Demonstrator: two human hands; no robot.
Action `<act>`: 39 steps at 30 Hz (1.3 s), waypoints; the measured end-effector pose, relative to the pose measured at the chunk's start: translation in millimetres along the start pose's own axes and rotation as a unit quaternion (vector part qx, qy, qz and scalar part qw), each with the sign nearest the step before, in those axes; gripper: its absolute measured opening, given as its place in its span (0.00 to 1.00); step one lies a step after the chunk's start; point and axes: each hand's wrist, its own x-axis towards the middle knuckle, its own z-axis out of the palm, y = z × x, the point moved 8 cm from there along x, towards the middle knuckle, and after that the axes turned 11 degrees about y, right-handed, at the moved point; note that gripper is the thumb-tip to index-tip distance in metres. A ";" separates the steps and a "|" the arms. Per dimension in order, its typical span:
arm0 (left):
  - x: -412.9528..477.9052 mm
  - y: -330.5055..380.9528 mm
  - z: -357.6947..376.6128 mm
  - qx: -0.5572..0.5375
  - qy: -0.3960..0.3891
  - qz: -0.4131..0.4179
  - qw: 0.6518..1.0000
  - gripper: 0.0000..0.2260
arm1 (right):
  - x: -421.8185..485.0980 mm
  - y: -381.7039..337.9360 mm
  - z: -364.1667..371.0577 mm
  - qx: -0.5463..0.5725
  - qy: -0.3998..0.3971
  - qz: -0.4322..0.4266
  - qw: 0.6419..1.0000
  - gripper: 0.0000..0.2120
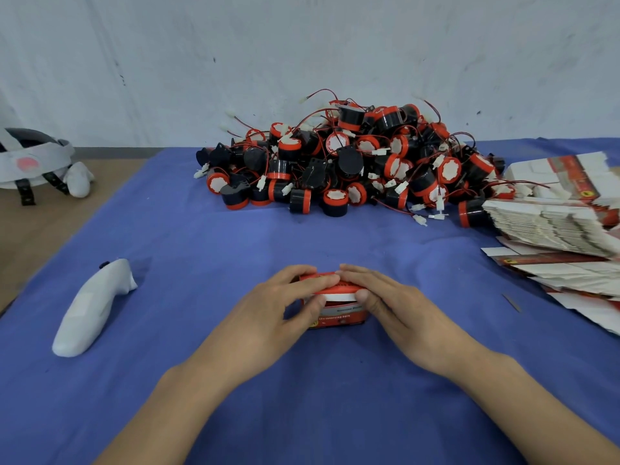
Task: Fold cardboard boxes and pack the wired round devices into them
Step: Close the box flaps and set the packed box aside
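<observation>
— Cardboard box (pixel 339 318): red, white flap showing, mid-tabletop (pixel 235 236), left hand (pixel 285 307) and right hand (pixel 392 303) both clamped on it.
— Behind?
— Heap of round devices (pixel 352 162); flat boxes (pixel 553 223) right; white controller (pixel 90 307) left.

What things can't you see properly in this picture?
- Head view, inside the red box: covered by the left hand and the right hand.
- Head view, words on its front: too small and blurred.
- Head view, stack of flat boxes: cut off by the right edge.
</observation>
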 end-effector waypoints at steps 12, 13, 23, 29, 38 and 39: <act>-3.7 -1.5 1.6 -0.001 -0.028 0.004 1.000 0.17 | -5.1 1.8 3.5 -0.020 -0.027 -0.015 0.999 0.19; -5.2 -2.0 1.8 0.005 -0.029 0.007 1.000 0.17 | -5.5 2.0 3.5 -0.023 -0.027 -0.017 0.999 0.20; -7.1 -4.5 -16.9 -0.012 0.012 0.014 1.000 0.10 | -5.3 -0.3 0.3 -0.049 -0.022 -0.027 0.998 0.22; -7.6 -10.1 -16.4 -0.026 0.010 -0.003 1.000 0.06 | -5.6 -1.3 0.3 -0.055 -0.022 -0.030 0.998 0.23; -6.5 -16.7 -15.2 -0.054 -0.016 -0.028 0.998 0.13 | -6.2 -2.1 -0.1 -0.064 -0.022 -0.037 0.997 0.23; -6.4 -16.2 -15.0 -0.055 -0.016 -0.027 0.998 0.14 | -6.1 -2.0 0.0 -0.066 -0.022 -0.038 0.997 0.23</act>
